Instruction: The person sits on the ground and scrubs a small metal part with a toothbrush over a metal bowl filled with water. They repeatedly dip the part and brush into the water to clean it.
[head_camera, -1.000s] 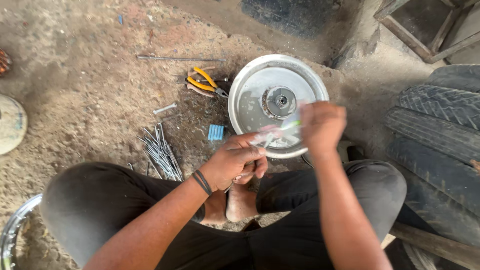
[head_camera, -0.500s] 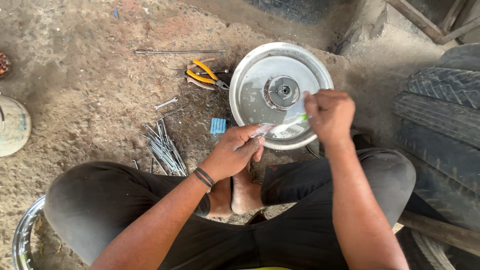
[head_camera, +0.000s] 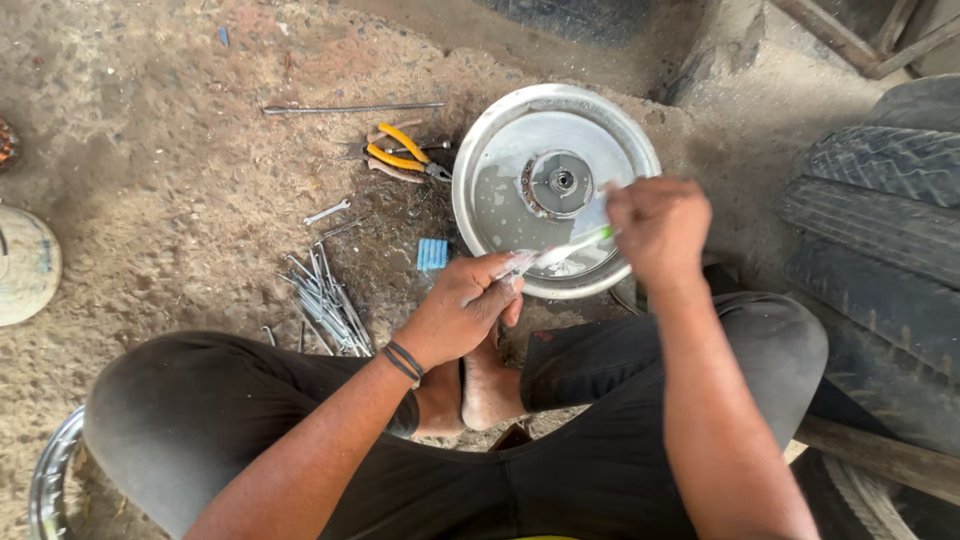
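I sit on the dirt floor (head_camera: 150, 200) with knees spread and bare feet (head_camera: 470, 385) together between them.

My left hand (head_camera: 460, 310) is closed, fingers pinching a small clear wrapper (head_camera: 522, 264) at the near end of a thin white-and-green stick (head_camera: 575, 245). My right hand (head_camera: 658, 228) is closed around the far-right end of the same stick. The two hands are apart, joined only by the stick, which runs level between them. What kind of tool the stick is cannot be told.

The stick is held above the near edge of a round metal hub plate (head_camera: 500, 190), which lies flat on the floor in front of my feet.

Left of the plate lie yellow-handled pliers (head_camera: 400, 155) and a small blue block (head_camera: 432, 254). Further left and nearer is a bundle of metal spokes (head_camera: 325, 300). A long thin rod (head_camera: 350, 108) lies at the far side. Tyres (head_camera: 880, 230) lie at the right.
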